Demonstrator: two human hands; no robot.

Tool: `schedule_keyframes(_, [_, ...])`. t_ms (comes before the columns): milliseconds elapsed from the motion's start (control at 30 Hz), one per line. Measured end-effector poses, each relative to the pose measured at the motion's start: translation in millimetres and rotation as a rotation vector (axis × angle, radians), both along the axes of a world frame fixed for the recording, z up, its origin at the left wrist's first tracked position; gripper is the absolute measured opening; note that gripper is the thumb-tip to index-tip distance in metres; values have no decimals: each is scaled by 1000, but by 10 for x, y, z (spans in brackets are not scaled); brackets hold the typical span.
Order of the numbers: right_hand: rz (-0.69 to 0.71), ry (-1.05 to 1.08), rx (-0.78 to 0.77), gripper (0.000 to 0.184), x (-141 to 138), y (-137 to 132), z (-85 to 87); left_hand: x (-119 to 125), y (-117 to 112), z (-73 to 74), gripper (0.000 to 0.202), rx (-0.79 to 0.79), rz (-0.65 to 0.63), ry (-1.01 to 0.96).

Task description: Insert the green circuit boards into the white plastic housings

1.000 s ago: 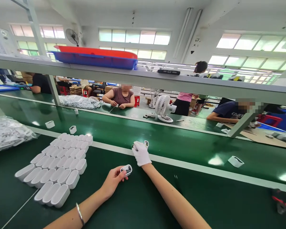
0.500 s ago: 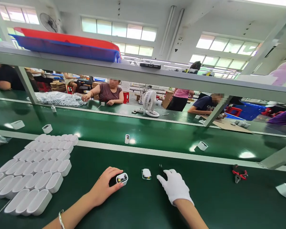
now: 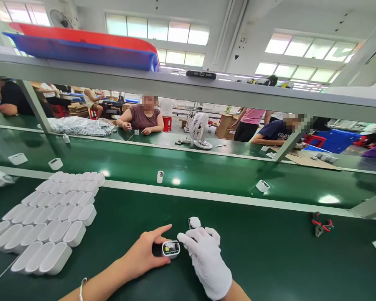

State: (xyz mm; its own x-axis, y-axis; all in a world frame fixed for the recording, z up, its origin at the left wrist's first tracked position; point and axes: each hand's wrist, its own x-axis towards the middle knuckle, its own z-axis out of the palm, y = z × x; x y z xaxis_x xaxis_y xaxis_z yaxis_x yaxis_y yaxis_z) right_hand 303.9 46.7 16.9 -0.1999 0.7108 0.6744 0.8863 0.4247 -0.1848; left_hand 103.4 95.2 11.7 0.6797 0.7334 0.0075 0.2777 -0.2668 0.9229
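My bare left hand (image 3: 146, 251) grips a small white oval housing (image 3: 171, 255) between the thumb in front and fingers behind, its index finger stretched past it. The housing's open top faces up and shows electronic parts, one of them yellow. My right hand (image 3: 207, 261), in a white glove, is curled close to the housing's right side. Its fingers are closed on what seem to be dark tweezers, mostly hidden; a dark tip shows at the housing's rim. Just beyond the glove lies a green circuit board with a white piece (image 3: 194, 223) on top, partly covered by the fingers.
Rows of white oval cases (image 3: 54, 213) stand at left. Red-handled pliers (image 3: 322, 224) lie at right. Beyond a pale strip, a green conveyor (image 3: 207, 179) carries several white housings. A shelf (image 3: 163, 85) with trays spans above; people sit at the far side.
My right hand has moved left to the housing, and the tweezers no longer show on the table. My left hand has brought the housing nearer and right. Housings on the conveyor have shifted left.
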Motion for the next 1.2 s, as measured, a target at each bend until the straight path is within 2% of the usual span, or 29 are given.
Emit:
schedule_keyframes(100, [-30, 49, 6, 27, 6, 3, -38, -9, 17, 10, 69, -15, 2, 7])
schedule_keyframes(400, [24, 98, 5, 30, -39, -34, 13, -20, 26, 17, 62, -10, 48, 81])
schedule_keyframes(500, [-17, 37, -32, 35, -38, -49, 38, -19, 31, 46, 59, 6, 66, 133])
schedule_keyframes(600, [-12, -42, -57, 39, -28, -60, 99, -20, 38, 110, 46, 48, 26, 207])
schedule_keyframes(667, [5, -116, -57, 37, -20, -60, 149, -19, 41, 150, 38, 80, -16, 250])
schedule_keyframes(767, [22, -198, -57, 33, -13, -59, 192, -16, 48, 174, 39, 102, -32, 286])
schedule_keyframes(867, [15, -141, -38, 33, -9, -66, 181, -10, 55, 172, 40, 103, -24, 304])
schedule_keyframes(967, [-25, -62, -28, 35, 6, -87, 177, -2, 53, 184, 33, 89, -15, 299])
schedule_keyframes(1067, [-57, -67, -45, 38, 31, -114, 218, 9, 41, 202, 27, 85, 0, 298])
schedule_keyframes(1200, [-82, -87, -24, 41, 55, -138, 282, 20, 28, 203, 30, 93, 36, 311])
